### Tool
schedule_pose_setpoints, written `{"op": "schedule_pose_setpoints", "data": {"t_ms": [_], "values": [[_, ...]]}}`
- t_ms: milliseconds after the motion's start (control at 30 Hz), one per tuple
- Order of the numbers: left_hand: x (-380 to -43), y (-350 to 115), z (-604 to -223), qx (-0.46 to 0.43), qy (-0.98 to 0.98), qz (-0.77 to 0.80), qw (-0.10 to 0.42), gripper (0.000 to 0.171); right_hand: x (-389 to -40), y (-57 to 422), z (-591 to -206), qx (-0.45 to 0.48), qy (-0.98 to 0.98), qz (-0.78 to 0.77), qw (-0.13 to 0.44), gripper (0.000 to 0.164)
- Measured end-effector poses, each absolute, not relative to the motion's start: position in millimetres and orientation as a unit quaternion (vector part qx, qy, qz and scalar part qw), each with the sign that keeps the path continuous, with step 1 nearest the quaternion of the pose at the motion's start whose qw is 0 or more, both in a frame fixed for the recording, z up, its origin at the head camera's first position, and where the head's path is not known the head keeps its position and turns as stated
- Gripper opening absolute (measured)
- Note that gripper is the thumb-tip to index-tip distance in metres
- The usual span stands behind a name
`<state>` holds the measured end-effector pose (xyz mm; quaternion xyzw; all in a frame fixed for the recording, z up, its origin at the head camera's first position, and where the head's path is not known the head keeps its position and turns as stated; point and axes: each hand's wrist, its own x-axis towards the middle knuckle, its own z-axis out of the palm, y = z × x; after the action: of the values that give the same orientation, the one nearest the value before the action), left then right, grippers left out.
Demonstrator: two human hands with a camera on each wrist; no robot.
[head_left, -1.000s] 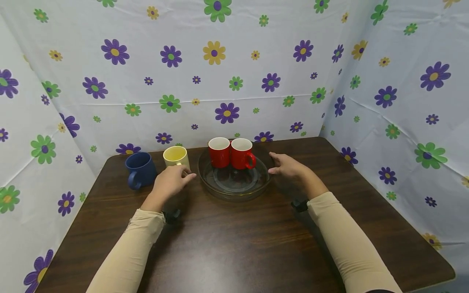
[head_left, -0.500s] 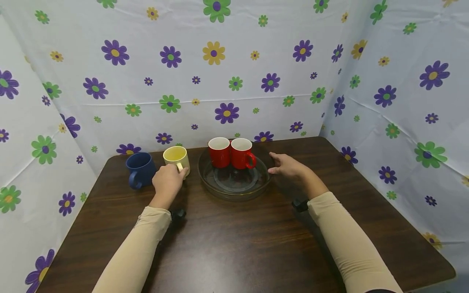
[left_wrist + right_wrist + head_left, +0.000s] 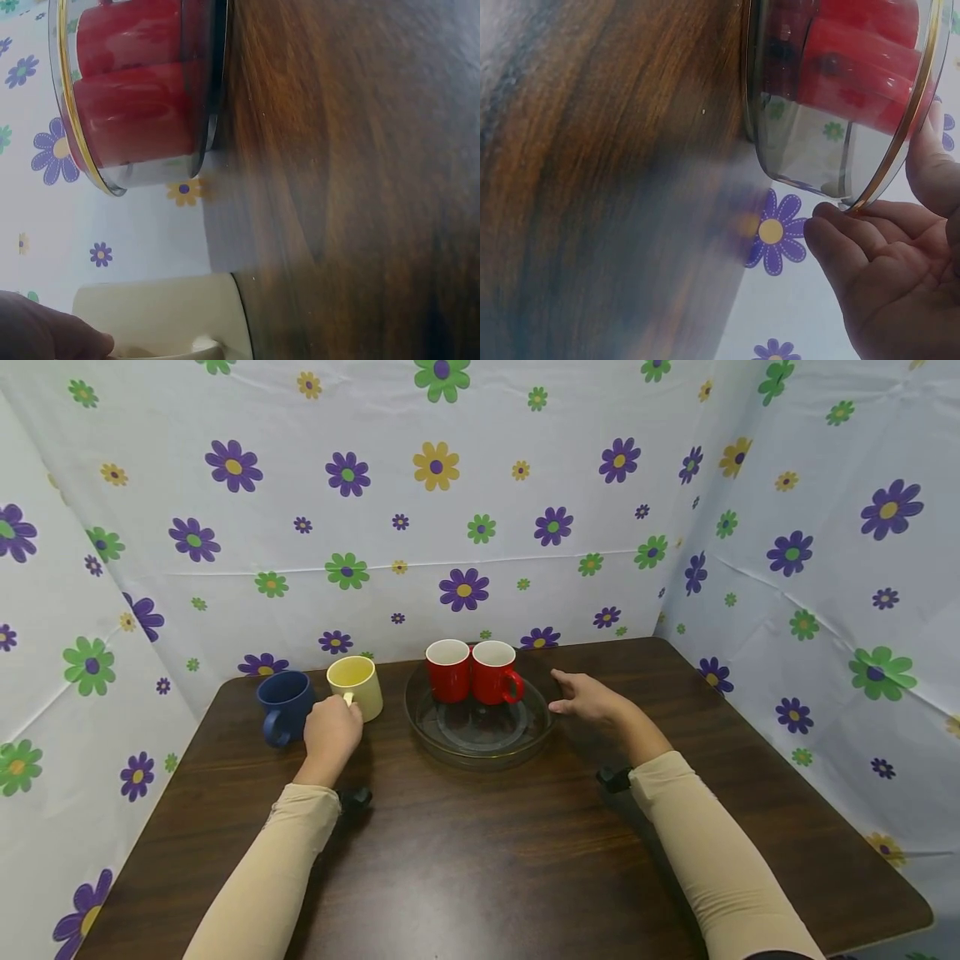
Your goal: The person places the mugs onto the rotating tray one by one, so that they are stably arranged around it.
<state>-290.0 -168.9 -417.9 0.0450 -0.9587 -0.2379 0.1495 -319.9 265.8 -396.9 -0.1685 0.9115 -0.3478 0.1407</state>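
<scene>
Gripping yellow mug (image 3: pixel 367 697) by handle (image 3: pixel 348 698) with left hand (image 3: pixel 332 732), shifting it slightly left, away from glass bowl (image 3: pixel 483 757), with right hand (image 3: pixel 592 700) open beside bowl, so likely under control.

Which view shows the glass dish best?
The head view: it has the whole glass dish in frame, only partly hidden behind the red mugs. Both wrist views show just part of it, cut off by the top edge; the right one adds the right hand at its rim.
</scene>
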Motion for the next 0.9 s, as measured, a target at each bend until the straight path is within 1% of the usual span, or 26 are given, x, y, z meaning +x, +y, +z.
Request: {"op": "schedule_pose_setpoints", "data": {"t_ms": [333, 700, 900], "values": [[-291.9, -172.7, -421.0, 0.060, -0.952, -0.258, 0.154, 0.039, -318.7, 265.4, -398.1, -0.162, 0.904, -0.369, 0.144, 0.080], [-293.3, -176.8, -424.8, 0.056, -0.939, -0.280, 0.190, 0.034, -318.4, 264.1, -399.4, -0.160, 0.899, -0.380, 0.146, 0.080], [-294.8, -180.8, -423.9, 0.053, -0.937, -0.280, 0.200, 0.035, -317.3, 265.0, -398.7, -0.162, 0.901, -0.377, 0.141, 0.079]]}}
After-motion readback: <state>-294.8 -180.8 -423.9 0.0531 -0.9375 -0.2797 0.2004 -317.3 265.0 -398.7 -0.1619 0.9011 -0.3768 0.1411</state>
